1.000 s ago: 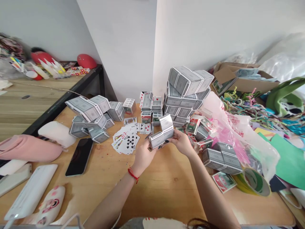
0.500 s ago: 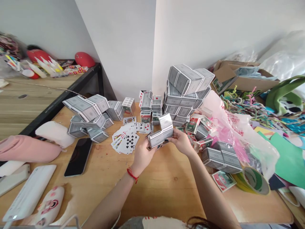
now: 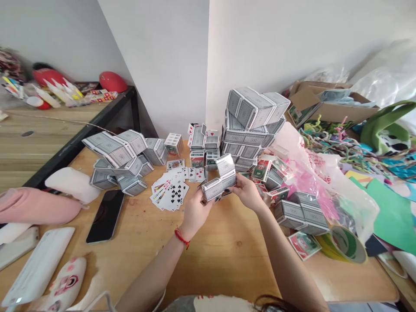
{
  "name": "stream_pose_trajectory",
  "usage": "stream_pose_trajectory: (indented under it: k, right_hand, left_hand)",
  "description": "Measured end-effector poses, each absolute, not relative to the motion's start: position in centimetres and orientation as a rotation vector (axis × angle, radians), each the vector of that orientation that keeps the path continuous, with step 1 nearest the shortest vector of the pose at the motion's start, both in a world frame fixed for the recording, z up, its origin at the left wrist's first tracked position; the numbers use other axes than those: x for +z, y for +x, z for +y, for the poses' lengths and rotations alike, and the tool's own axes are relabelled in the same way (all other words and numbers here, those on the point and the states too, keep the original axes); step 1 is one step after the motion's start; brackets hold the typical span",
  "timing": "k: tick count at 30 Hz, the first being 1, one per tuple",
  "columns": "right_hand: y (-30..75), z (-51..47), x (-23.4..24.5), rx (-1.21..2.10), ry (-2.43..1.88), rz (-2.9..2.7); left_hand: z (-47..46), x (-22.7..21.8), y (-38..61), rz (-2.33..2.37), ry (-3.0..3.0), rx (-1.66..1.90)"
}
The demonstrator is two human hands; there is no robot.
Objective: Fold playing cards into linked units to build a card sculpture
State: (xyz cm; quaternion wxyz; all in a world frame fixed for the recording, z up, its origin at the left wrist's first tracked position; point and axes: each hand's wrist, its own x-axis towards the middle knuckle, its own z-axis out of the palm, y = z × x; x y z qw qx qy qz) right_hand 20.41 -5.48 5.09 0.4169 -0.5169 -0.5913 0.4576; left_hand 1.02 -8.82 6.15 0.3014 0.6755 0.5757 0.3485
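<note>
On my monitor, the wooden table (image 3: 224,260) lay nearest, with a red cord (image 3: 181,237) around the left wrist. Beyond it, the left hand (image 3: 194,209) gripped the left end of a grey card pack (image 3: 218,186), fingers curled under and thumb pressed on its side. The right hand (image 3: 248,193) pinched the opposite end between thumb and fingertips. The pack sat between both hands above the table's middle, flap (image 3: 225,165) raised (contents not visible to me). Just beyond, to the left, fanned cards (image 3: 171,191) lay face up. Farther back, a stack of packs (image 3: 251,125) stood against the wall (image 3: 266,43).
</note>
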Motion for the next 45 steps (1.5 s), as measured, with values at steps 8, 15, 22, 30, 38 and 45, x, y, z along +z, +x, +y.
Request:
stream_pose_trajectory:
  k: [8,15,22,30,38,45]
  right_hand:
    - [20.8,-5.5,5.0,1.141,-1.254,-1.478]
    - [21.0,-5.5,4.9,1.105,-1.287,-1.478]
    - [21.1,-5.5,4.9,1.057,-1.305,-1.520]
    - [21.2,-5.6,4.8,1.063,-1.301,-1.518]
    - [21.1,-5.8,4.5,1.079,-1.285,-1.499]
    - [20.8,-5.8,3.7,0.999,-1.325,-1.476]
  left_hand:
    - [-9.0,5.1,0.0,1.423,1.921,0.961]
    - [-9.8,3.9,-1.3,1.375,1.998,1.027]
    - [-9.9,3.5,-1.4,1.325,2.108,1.067]
    - [-9.5,2.3,-1.5,1.265,2.216,1.195]
    - [-9.5,2.6,-1.6,1.287,2.288,1.199]
    - [-9.5,2.6,-1.6,1.281,2.251,1.213]
